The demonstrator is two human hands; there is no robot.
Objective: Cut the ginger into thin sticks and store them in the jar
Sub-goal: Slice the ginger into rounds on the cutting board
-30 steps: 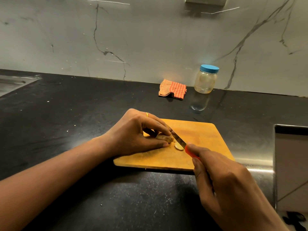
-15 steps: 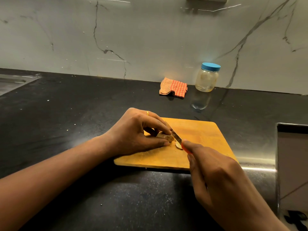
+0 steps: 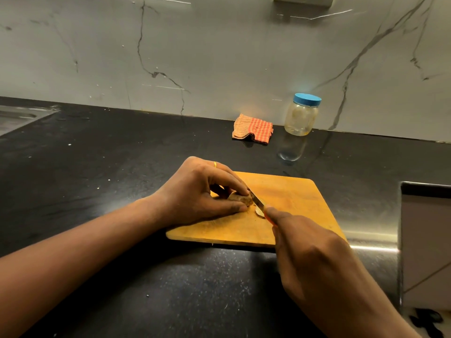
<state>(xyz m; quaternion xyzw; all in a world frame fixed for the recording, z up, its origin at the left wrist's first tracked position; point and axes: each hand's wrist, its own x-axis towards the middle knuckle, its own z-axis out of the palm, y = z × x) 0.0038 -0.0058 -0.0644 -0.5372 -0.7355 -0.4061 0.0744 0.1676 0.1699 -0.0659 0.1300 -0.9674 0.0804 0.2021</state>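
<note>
Ginger (image 3: 240, 198): 1 brown knob lying on the cutting board, left of the board's middle, pinned under my left fingertips.
Left hand (image 3: 202, 191): curled over the ginger, thumb against its near side and fingers bent down on its top and far side, holding it to the wood; a thin gold ring (image 3: 215, 164) sits on 1 finger.
Right hand (image 3: 314, 259): wrapped round the knife's orange handle, forefinger stretched along the top towards the blade.
Knife (image 3: 257, 201): narrow blade slanting away from me, its flat right against my left fingertips at the ginger's right end.
Slice (image 3: 259, 212): 1 pale cut piece lying flat on the board, just right of the blade and touching my right forefinger tip.
Cutting board (image 3: 292, 198): wooden, flat on the tabletop, its right half bare.
Jar (image 3: 302, 117): clear glass with a blue lid (image 3: 307, 100) screwed on, upright at the back by the wall, well apart from the board; I cannot tell what is inside.
Cloth (image 3: 252, 129): orange checked, folded, just left of the jar.
Tabletop (image 3: 122, 167): black, speckled, glossy enough to mirror the jar.
</note>
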